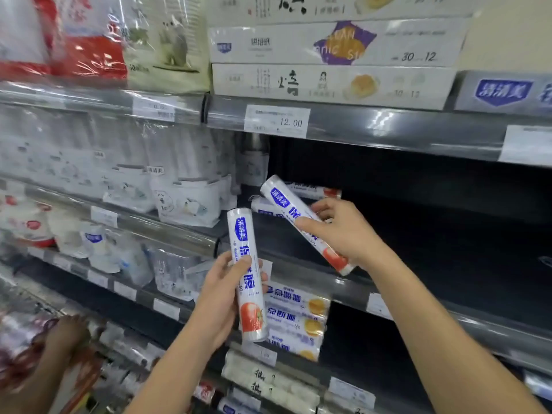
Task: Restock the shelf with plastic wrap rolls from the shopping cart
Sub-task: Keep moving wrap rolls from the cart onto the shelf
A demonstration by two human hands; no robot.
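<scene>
Roll A, a white cylindrical plastic wrap roll w/ blue label and red tomato print (249,297): approx. upright, tomato end down, held in front of the shelf rail. Left hand (219,294) grips it at mid-length, thumb across the front, fingers curled round the back.

Roll B, same kind (285,203): tilted, blue-label end up-left, tomato end down-right, over the front lip of the dark middle shelf (448,234). Right hand (342,233) holds its lower half, thumb over the front, fingers curled behind.

Just behind roll B, 2 more rolls of the same kind lie flat on that shelf, one near (264,208), one further back (316,191).

Rail above carries a white price label reading "12.00" (276,121). Over it, long flat white boxes (328,82), stacked. Below roll A, white packs w/ blue text and orange print (295,318), stacked. Left bay: white printed bags (186,201).

Lower left: another person's hand (67,333), blurred, on the goods of a low shelf; grip can't be made out.
</scene>
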